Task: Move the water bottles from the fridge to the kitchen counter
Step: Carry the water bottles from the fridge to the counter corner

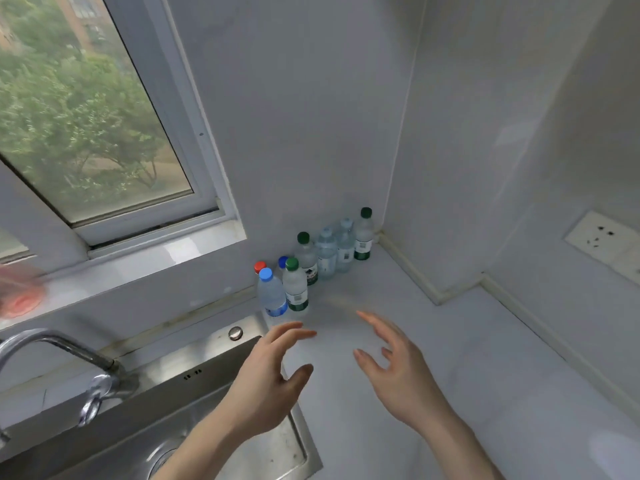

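Observation:
Several small water bottles stand upright in a row along the back wall of the white kitchen counter. Nearest are a light-blue-capped bottle and a green-capped bottle; a red cap and a dark blue cap show behind them. Further right stand another green-capped bottle, two clear-capped bottles and a green-capped one in the corner. My left hand and my right hand hover just in front of the row with fingers spread, holding nothing.
A steel sink with a chrome tap lies left of the counter, under my left forearm. A window and its sill are above it, with a blurred red thing on the sill. A wall socket is at right.

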Demonstrator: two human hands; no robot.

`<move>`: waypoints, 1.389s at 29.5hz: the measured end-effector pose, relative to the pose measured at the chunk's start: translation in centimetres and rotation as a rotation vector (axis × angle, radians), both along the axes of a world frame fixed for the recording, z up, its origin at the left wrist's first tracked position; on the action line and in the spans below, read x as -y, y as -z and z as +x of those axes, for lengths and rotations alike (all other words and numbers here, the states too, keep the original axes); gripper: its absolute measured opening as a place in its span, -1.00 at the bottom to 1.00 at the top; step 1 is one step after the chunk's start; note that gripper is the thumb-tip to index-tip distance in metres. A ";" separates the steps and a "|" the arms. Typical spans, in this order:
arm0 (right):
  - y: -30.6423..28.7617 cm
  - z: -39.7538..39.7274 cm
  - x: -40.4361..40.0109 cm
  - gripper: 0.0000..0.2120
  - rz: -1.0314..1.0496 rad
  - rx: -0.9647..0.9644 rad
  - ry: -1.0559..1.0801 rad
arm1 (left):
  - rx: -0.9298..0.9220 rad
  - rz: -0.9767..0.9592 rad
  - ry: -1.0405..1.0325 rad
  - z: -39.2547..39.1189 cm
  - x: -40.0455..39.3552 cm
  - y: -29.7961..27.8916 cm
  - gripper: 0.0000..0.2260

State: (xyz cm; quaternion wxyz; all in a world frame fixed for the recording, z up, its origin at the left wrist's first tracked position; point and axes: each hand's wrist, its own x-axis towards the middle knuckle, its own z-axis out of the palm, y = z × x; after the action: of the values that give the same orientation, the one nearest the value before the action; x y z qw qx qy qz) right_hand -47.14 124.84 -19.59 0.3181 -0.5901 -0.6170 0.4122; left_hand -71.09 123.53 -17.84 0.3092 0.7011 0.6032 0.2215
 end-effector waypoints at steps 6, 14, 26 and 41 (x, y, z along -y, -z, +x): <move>-0.5 2.2 6.4 -0.46 -0.030 0.043 0.164 | -0.034 0.041 0.178 3.0 0.8 -2.4 -0.60; -2.2 2.5 17.6 -0.44 -0.024 0.134 0.457 | 0.029 0.049 0.513 4.9 5.7 -1.3 -0.61; -5.7 2.5 37.9 -0.43 -0.005 0.153 0.984 | 0.117 0.045 0.970 12.3 15.3 -3.6 -0.63; -8.9 6.7 64.0 -0.43 0.081 0.198 1.417 | 0.208 0.149 1.419 27.4 36.1 -7.4 -0.63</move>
State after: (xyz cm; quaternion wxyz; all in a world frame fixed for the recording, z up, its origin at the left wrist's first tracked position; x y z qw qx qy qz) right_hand -40.49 60.82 -10.68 0.4734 -0.8713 -0.1260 0.0277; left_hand -43.73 87.39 -10.40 0.3855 0.9186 -0.0468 0.0733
